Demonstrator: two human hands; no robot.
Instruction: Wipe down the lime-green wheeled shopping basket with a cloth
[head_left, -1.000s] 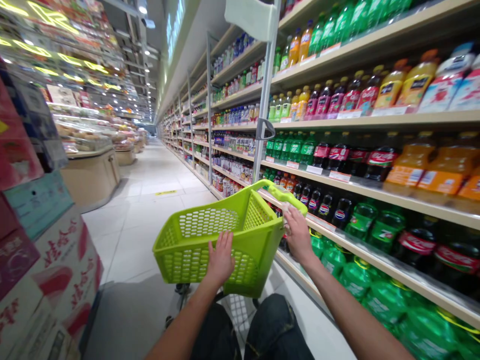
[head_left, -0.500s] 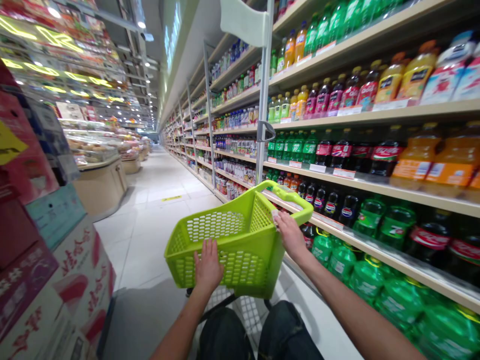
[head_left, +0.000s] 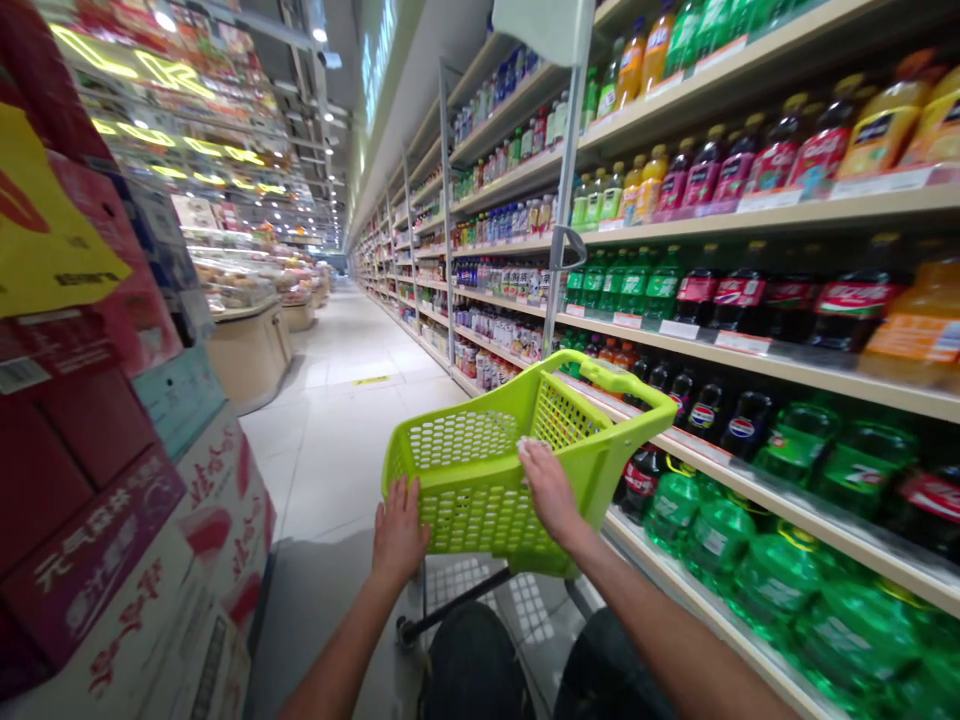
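The right hand point(head_left: 553, 495) partly hides a white wad point(head_left: 524, 449); the yellow sign point(head_left: 52, 225) runs out of my sight.

Cart point(head_left: 487, 505): lime green, plastic, upright, sides full of holes. Front end of near side under left fingers point(head_left: 400, 503), rim point(head_left: 465, 480) under right fingers point(head_left: 535, 464), handle point(head_left: 624, 381) right of both. White wipe point(head_left: 524, 446): crumpled, held at right fingertips against rim.

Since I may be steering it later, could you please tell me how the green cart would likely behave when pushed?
The green cart probably rolls readily, as a dark wheel shows below it. Its perforated walls suggest it is light for its size. They seem stiff, unbowed at the left hand.
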